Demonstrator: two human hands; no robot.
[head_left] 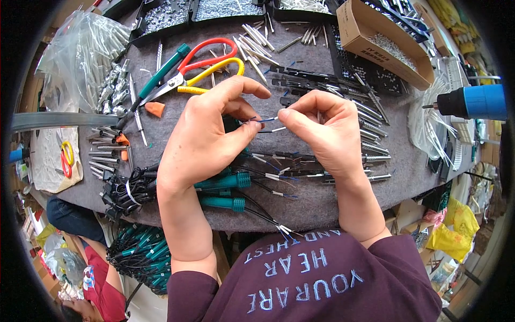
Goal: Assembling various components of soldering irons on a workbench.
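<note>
Over the middle of the grey cloth, my left hand [201,131] pinches a thin blue wire [267,120] between thumb and fingers. My right hand [330,131] closes thumb and forefinger on the wire's other end, where a small white sleeve [276,118] shows. Just below it a second white-sleeved wire end [279,129] sticks out. Beneath my left hand lie green tool handles [225,204], partly hidden by my wrist, with black leads ending in white sleeves and blue strands. Dark parts with metal rods [375,140] lie in a row beside my right hand.
Scissors with red and yellow handles [214,53] lie beyond my left hand. Bins of small metal parts [225,9] line the back. A cardboard box [370,48] and a blue-bodied driver [483,102] are at right. Coiled black cables [126,193] lie left; a person sits lower left.
</note>
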